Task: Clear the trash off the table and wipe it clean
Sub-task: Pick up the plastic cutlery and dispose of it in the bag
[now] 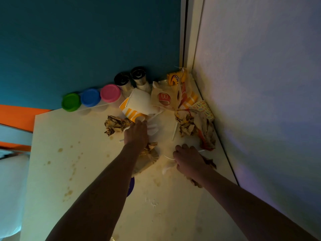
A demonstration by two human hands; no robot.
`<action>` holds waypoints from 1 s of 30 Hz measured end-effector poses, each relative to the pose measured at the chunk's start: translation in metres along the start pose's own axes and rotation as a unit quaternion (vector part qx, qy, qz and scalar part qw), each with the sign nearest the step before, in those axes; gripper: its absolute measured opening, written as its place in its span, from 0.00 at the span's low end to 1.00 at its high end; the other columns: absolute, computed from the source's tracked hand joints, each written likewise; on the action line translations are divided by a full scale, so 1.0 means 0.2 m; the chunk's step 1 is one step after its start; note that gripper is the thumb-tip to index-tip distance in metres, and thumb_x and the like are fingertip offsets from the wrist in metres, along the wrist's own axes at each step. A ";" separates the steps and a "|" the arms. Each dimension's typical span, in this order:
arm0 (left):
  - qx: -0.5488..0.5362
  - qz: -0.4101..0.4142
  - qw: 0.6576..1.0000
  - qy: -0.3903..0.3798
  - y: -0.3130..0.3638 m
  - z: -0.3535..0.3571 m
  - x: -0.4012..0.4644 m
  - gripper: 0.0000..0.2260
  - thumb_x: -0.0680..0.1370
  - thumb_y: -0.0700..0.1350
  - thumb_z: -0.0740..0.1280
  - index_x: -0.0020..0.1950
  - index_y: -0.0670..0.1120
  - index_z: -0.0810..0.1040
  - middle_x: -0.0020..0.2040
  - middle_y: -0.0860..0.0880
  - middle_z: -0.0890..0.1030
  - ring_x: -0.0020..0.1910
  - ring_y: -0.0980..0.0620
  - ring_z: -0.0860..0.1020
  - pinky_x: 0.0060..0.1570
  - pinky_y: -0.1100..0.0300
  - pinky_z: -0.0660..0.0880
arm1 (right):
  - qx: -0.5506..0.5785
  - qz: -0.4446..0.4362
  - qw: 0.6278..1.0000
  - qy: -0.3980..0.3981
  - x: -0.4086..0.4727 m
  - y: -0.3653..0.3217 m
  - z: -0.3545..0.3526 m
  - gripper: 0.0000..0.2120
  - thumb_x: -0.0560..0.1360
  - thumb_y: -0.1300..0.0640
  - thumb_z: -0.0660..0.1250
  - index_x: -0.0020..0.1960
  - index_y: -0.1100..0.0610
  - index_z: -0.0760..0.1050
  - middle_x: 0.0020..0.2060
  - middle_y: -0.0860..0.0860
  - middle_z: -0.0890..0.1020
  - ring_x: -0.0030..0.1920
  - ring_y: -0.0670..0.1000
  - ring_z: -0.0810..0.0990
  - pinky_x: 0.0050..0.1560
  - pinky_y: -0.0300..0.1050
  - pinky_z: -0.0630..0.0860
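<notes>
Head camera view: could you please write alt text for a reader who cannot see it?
Two hands reach into fast-food trash piled in the corner of a stained white table: the left hand touches a tipped paper cup, the right hand grips crumpled wrappers.

Dim corner: teal wall (90, 40) meets white wall (260, 75); perhaps orange trim (19, 117).

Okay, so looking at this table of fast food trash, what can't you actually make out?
Head view only:
- Purple object: mostly hidden beneath the left forearm; unidentifiable.
- Right hand: its palm side faces away, so its grip on the crumpled brown paper is unclear.
- Left hand: fingertips blend into the striped cup; contact uncertain.
- Table: near edge cut off by the frame.
</notes>
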State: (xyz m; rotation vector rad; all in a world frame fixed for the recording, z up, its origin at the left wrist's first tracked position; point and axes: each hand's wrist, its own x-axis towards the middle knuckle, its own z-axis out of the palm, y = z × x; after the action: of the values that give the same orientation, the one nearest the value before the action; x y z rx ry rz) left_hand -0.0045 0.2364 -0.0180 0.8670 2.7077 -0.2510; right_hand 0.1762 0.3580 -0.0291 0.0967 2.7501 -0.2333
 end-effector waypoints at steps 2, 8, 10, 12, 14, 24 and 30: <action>0.014 0.006 1.000 0.004 0.00 0.00 0.00 0.15 0.80 0.44 0.62 0.67 0.49 0.72 0.61 0.46 0.75 0.60 0.44 0.78 0.49 0.51 0.77 | -0.003 -0.008 1.000 -0.004 0.00 0.00 0.00 0.14 0.77 0.55 0.63 0.61 0.59 0.73 0.57 0.56 0.75 0.59 0.59 0.73 0.55 0.54 0.71; 0.050 0.002 0.997 -0.056 0.00 -0.02 0.01 0.15 0.79 0.51 0.64 0.63 0.45 0.72 0.60 0.44 0.78 0.62 0.43 0.76 0.54 0.51 0.74 | 0.052 -0.027 0.998 -0.002 -0.01 0.01 0.00 0.15 0.79 0.52 0.59 0.62 0.58 0.69 0.55 0.56 0.77 0.58 0.58 0.72 0.52 0.52 0.71; 0.065 0.008 0.995 -0.075 -0.02 0.00 -0.01 0.17 0.80 0.54 0.63 0.64 0.45 0.71 0.61 0.44 0.77 0.62 0.42 0.75 0.54 0.52 0.73 | 0.086 -0.014 0.996 0.009 -0.01 0.00 -0.01 0.14 0.80 0.52 0.57 0.63 0.57 0.68 0.56 0.55 0.77 0.57 0.57 0.71 0.53 0.53 0.71; 0.057 0.008 0.994 -0.088 -0.04 0.02 -0.04 0.18 0.81 0.55 0.60 0.64 0.44 0.70 0.62 0.43 0.77 0.63 0.41 0.73 0.54 0.51 0.74 | 0.128 0.009 0.991 0.027 0.00 0.00 -0.03 0.15 0.81 0.52 0.56 0.64 0.56 0.69 0.55 0.54 0.77 0.57 0.57 0.70 0.54 0.53 0.71; 0.032 -0.002 0.996 -0.083 -0.08 0.03 -0.07 0.18 0.81 0.55 0.58 0.64 0.44 0.70 0.62 0.42 0.77 0.65 0.40 0.71 0.55 0.49 0.75 | 0.180 0.035 0.981 0.061 0.02 0.01 -0.04 0.13 0.80 0.53 0.57 0.61 0.57 0.72 0.51 0.55 0.78 0.57 0.57 0.71 0.55 0.53 0.71; -0.049 0.065 0.989 0.121 -0.21 -0.01 -0.12 0.21 0.74 0.54 0.57 0.54 0.41 0.78 0.42 0.40 0.83 0.48 0.39 0.79 0.47 0.48 0.76 | 0.246 0.252 0.917 0.186 0.23 0.02 -0.04 0.15 0.77 0.50 0.64 0.62 0.53 0.73 0.47 0.55 0.83 0.48 0.59 0.82 0.43 0.48 0.73; -0.144 0.106 0.980 0.087 -0.11 -0.02 -0.05 0.18 0.80 0.43 0.66 0.66 0.38 0.69 0.49 0.37 0.82 0.45 0.38 0.83 0.42 0.48 0.81 | 0.270 0.306 0.897 0.171 0.34 -0.01 -0.04 0.21 0.80 0.42 0.61 0.66 0.53 0.68 0.54 0.56 0.82 0.54 0.60 0.82 0.48 0.51 0.76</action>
State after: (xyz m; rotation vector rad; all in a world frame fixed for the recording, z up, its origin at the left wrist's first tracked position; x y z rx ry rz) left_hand -0.0099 0.2143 -0.0089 1.1200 2.6824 0.2675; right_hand 0.1100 0.3592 -0.0475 1.2263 2.7221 -0.8542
